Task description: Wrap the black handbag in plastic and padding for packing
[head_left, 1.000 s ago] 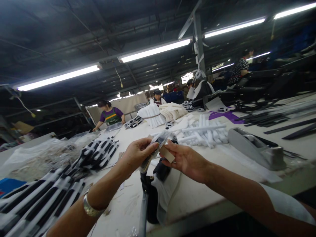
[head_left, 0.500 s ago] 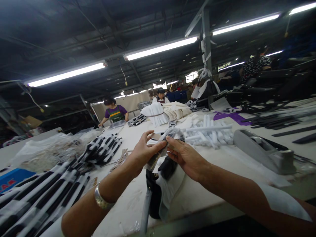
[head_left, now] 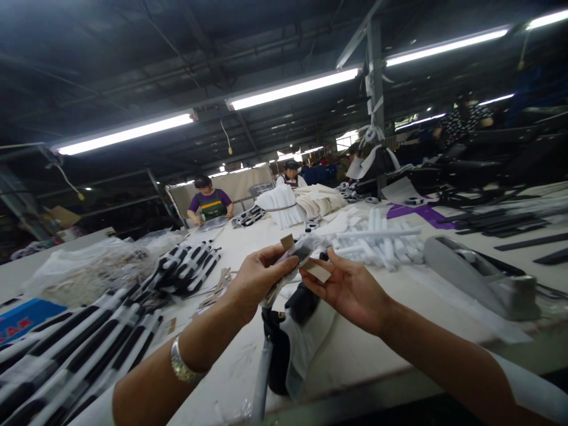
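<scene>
My left hand (head_left: pixel 261 275) pinches a piece in crumpled clear plastic wrap (head_left: pixel 304 245), thumb on top. A small tan card tab (head_left: pixel 287 241) sticks up beyond its fingers. My right hand (head_left: pixel 350 287) is beside it, thumb raised, and its fingers hold a flat tan cardboard piece (head_left: pixel 318 270) against the wrapped one. Whether the two pieces are joined I cannot tell. Beneath both hands lies a black padded part (head_left: pixel 278 361) with white sheet material and a pale tube along its side.
Black-and-white striped strips (head_left: pixel 89 343) are piled at left, near a blue box (head_left: pixel 26 319) and a plastic bag (head_left: pixel 89 266). White rolls (head_left: pixel 381 236) and a grey tape dispenser (head_left: pixel 479 275) stand at right on the white table (head_left: pixel 355 349). A co-worker (head_left: pixel 210 201) works across it.
My right hand has drawn slightly right and opened its thumb away from the wrapped piece. The tan cardboard piece now shows in its fingers. My left hand keeps its hold.
</scene>
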The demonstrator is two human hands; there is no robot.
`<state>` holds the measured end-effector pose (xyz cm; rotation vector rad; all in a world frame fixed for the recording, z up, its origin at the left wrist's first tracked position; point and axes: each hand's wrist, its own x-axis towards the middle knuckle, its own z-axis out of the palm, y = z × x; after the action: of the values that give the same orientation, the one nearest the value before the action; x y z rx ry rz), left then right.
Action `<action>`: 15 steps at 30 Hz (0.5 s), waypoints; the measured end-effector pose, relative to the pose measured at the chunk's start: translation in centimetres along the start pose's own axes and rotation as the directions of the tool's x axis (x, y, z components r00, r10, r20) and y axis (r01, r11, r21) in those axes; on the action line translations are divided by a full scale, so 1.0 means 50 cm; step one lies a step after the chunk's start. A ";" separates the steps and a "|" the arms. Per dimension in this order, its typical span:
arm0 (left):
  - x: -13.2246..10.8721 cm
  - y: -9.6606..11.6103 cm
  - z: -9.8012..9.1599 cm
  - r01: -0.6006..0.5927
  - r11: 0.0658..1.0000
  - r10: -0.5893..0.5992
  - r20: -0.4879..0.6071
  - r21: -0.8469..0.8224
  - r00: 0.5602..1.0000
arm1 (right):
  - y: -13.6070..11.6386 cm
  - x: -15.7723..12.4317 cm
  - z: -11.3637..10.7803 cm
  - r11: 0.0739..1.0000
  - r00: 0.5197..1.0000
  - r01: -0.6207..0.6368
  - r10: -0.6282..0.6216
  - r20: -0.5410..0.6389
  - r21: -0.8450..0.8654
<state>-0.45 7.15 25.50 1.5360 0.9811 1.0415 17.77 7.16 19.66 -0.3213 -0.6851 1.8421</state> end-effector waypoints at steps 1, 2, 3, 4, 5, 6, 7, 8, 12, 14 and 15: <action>-0.002 0.002 0.001 -0.006 1.000 0.006 -0.003 0.004 1.000 | 0.004 -0.001 -0.005 1.000 1.000 0.004 -0.004 -0.001 0.023; -0.003 0.005 0.002 -0.014 1.000 0.014 -0.006 0.010 1.000 | 0.009 -0.001 -0.010 1.000 1.000 0.011 -0.011 -0.008 0.029; -0.005 0.008 0.003 -0.019 1.000 0.019 -0.007 0.023 1.000 | 0.015 0.000 -0.013 1.000 1.000 0.023 -0.023 -0.013 0.021; -0.006 0.011 0.005 -0.020 0.999 0.020 -0.005 0.038 1.000 | 0.021 0.001 -0.014 0.999 0.999 0.042 -0.042 -0.012 0.004; -0.007 0.013 0.006 -0.018 0.998 0.018 -0.004 0.053 1.000 | 0.027 0.002 -0.014 0.998 0.998 0.067 -0.067 -0.010 -0.017; -0.008 0.015 0.008 -0.017 0.998 0.017 -0.006 0.064 1.000 | 0.032 0.003 -0.011 0.995 0.995 0.094 -0.095 -0.010 -0.036; -0.008 0.016 0.009 -0.016 0.997 0.017 -0.011 0.070 1.000 | 0.036 0.004 -0.007 0.992 0.993 0.117 -0.118 -0.014 -0.051; -0.009 0.016 0.010 -0.017 0.997 0.018 -0.020 0.072 1.000 | 0.038 0.005 -0.001 0.989 0.991 0.131 -0.133 -0.023 -0.064; -0.006 0.011 0.013 -0.023 0.996 0.028 -0.051 0.091 0.998 | 0.045 0.009 0.025 0.982 0.983 0.152 -0.162 -0.089 -0.110; -0.003 0.006 0.015 -0.062 0.985 0.075 -0.079 0.164 0.994 | 0.050 0.011 0.034 0.975 0.974 0.182 -0.197 -0.115 -0.126; -0.001 0.003 0.015 -0.091 0.972 0.114 -0.098 0.218 0.989 | 0.053 0.012 0.036 0.970 0.968 0.203 -0.220 -0.121 -0.135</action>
<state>0.28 6.84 25.56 1.7349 1.1287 1.1326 14.57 6.56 19.56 -0.4316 -0.7109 1.5643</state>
